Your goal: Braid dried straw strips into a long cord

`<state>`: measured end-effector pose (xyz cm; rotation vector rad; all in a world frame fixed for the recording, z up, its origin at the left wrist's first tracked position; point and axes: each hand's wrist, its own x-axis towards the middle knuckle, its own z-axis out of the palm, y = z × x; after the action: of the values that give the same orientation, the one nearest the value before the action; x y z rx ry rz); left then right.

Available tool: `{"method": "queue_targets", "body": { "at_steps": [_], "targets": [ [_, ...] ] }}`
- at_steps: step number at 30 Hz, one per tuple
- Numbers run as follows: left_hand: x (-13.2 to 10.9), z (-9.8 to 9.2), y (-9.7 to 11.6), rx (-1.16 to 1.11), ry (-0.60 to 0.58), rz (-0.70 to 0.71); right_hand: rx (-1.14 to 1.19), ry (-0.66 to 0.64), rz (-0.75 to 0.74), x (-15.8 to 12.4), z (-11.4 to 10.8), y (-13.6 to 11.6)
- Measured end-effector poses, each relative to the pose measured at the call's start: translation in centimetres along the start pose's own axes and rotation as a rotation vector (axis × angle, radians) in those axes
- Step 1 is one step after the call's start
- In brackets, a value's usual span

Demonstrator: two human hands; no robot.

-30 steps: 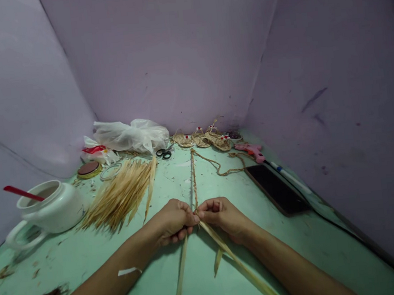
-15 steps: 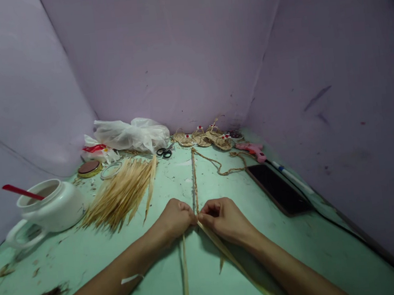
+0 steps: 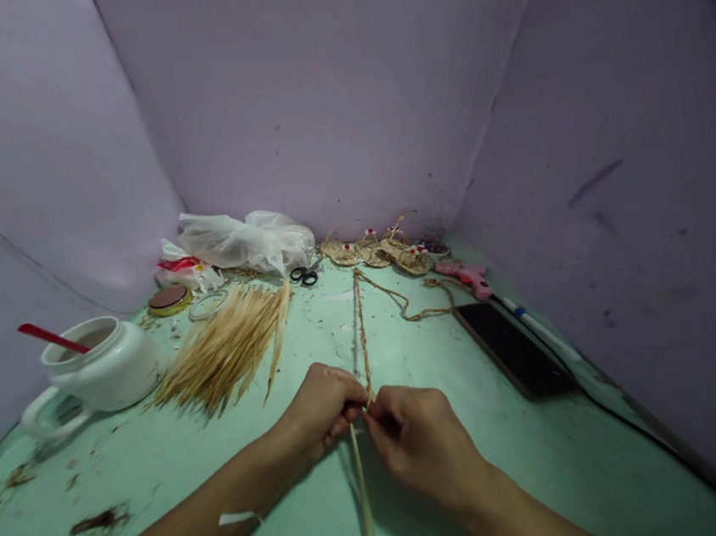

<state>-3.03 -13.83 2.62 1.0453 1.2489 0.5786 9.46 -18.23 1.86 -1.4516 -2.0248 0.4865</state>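
Here the braided straw cord (image 3: 362, 327) lies stretched down the middle of the tabletop (image 3: 161, 459). Its long axis runs straight away from the person toward the far wall, where small woven straw pieces (image 3: 388, 250) sit. Both hands are closed on its near end. The left hand (image 3: 322, 408) pinches the last plait, probably to stop it loosening, and the right hand (image 3: 418, 441) grips just beside it. A loose straw strip (image 3: 363, 506) trails back toward the person. A bundle of straw (image 3: 231, 345) lies left, a phone (image 3: 513, 350) right.
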Motion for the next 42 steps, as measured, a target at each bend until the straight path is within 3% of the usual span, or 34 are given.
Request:
{"method": "queue_targets", "body": {
  "at_steps": [3,9,11,15,16,19,21,26,32,35,37,42],
  "targets": [
    [-0.1,-0.1,-0.1,-0.012,-0.024,0.046,-0.004,-0.011,-0.091,-0.3,0.5,0.1],
    [0.1,-0.1,-0.1,0.022,-0.022,0.102,0.097,-0.102,-0.126,0.1,0.1,0.6],
    [0.2,-0.4,0.0,0.053,-0.019,0.132,0.213,-0.125,-0.025,0.6,-0.8,0.9],
    [0.4,-0.8,0.0,0.088,-0.035,0.157,0.703,-0.001,0.381,2.2,-2.0,1.4],
    [0.3,-0.8,-0.1,0.097,-0.033,0.158,0.831,-0.024,0.465,2.5,-2.0,1.4],
    [0.3,-0.8,-0.3,0.13,-0.039,0.177,1.088,-0.252,0.61,2.7,-1.2,1.3],
    [0.4,-0.8,-0.4,0.157,-0.059,0.2,1.087,-0.31,0.622,2.6,-0.4,1.2],
    [0.4,-0.6,-0.4,0.299,-0.01,0.211,0.825,-0.193,0.591,2.3,0.7,1.4],
    [-0.1,-1.4,0.2,0.579,0.104,0.239,0.741,-0.117,0.558,2.4,1.2,1.7],
    [-0.6,-1.7,0.5,0.657,0.068,0.204,0.738,-0.094,0.556,2.3,1.5,1.6],
    [-1.2,-1.3,0.4,0.723,0.064,0.225,0.773,-0.083,0.537,2.3,1.8,1.6],
    [-3.2,1.7,-1.7,1.181,0.284,0.462,0.938,-0.017,0.535,2.0,2.4,1.5]
  ]
}}
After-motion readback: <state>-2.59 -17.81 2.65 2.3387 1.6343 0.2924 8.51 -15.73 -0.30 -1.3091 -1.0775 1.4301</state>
